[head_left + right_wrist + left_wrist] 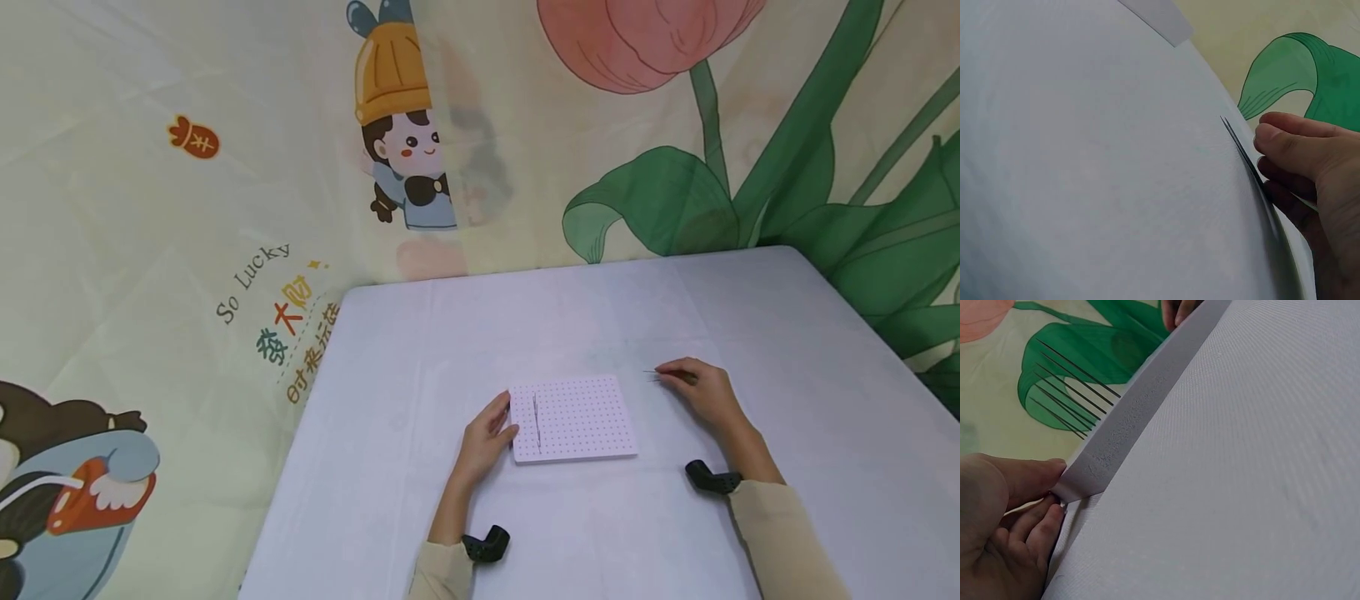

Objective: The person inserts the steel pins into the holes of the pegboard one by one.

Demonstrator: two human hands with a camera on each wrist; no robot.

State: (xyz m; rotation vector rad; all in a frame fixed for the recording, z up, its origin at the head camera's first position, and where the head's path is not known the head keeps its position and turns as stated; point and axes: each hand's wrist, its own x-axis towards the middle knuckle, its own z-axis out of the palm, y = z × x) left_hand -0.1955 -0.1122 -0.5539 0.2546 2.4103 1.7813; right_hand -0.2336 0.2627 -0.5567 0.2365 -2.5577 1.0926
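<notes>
A pale pegboard (pixel 588 421) with rows of small holes lies on the table. Several thin dark pins (pixel 1079 394) stand in it near its left side, rising like needles in the left wrist view. My left hand (pixel 483 442) grips the board's left edge, with thumb and fingers at its corner in the left wrist view. To the right of the board, my right hand (pixel 693 387) pinches a slim dark pointed thing (pixel 1244 154) with two fine tips, like tweezers. Those tips point left toward the board. Part of it is hidden behind the fingers.
A white cloth covers the table (pixel 420 350), whose back edge meets a printed backdrop (pixel 510 150) with cartoon figures and plants. Black wrist devices (pixel 487 544) sit at both sleeves.
</notes>
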